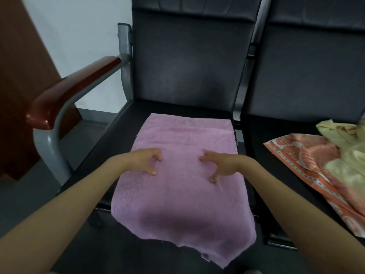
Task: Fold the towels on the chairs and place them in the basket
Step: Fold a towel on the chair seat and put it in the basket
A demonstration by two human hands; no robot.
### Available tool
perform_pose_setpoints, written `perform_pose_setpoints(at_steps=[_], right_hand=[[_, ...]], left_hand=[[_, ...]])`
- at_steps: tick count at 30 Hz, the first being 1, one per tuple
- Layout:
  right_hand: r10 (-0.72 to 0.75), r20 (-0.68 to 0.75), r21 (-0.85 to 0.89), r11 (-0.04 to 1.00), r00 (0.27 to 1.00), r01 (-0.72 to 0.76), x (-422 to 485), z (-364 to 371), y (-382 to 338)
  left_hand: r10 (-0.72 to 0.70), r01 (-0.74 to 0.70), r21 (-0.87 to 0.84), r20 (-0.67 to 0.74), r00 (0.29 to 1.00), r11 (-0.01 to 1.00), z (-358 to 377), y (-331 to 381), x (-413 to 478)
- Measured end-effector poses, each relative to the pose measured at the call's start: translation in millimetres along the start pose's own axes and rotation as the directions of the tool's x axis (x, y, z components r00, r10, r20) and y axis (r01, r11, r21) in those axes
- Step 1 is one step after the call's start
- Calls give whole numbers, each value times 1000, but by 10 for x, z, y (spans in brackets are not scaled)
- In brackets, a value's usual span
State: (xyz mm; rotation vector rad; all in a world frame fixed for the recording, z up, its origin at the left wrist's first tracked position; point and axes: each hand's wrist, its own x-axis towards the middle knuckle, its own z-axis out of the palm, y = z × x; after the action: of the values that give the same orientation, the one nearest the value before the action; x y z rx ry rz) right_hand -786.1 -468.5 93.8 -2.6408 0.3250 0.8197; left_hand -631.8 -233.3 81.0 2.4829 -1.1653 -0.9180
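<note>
Here | left hand [147,160] | right hand [219,165] | fingertips on purple towel [183,198]

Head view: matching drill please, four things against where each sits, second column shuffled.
1. purple towel
2. orange towel
3. armrest
4. left hand

A. on the right seat
B. fingers touching the purple towel
C. spread over the left seat
D. beside the left seat, on its outer side

Pairs: 1-C, 2-A, 3-D, 4-B

The orange towel [308,155] and pale yellow towel [343,131] run off the right edge, slightly blurred.
</note>
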Motion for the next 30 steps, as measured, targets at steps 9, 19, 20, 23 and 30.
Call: perform_pose_setpoints(at_steps=[9,19,20,23,30], right_hand=[[21,-646,-275,926,763,-259,509,-244,-94],[39,-224,-81,995,974,-59,49,114,-105],[35,-140,-82,996,989,-47,0,85,-85],[20,4,-79,997,1000,-19,-45,12,-9],[60,-603,-171,964,795,-203,318,-59,-16]], left_hand=[[-206,329,85,-627,751,941,-11,263,506],[59,-52,75,-91,994,996,186,55,-53],[56,-55,34,-29,998,998,143,8,-74],[15,-14,-21,75,997,1000,0,-107,2],[28,151,222,-644,764,963,31,98,403]])
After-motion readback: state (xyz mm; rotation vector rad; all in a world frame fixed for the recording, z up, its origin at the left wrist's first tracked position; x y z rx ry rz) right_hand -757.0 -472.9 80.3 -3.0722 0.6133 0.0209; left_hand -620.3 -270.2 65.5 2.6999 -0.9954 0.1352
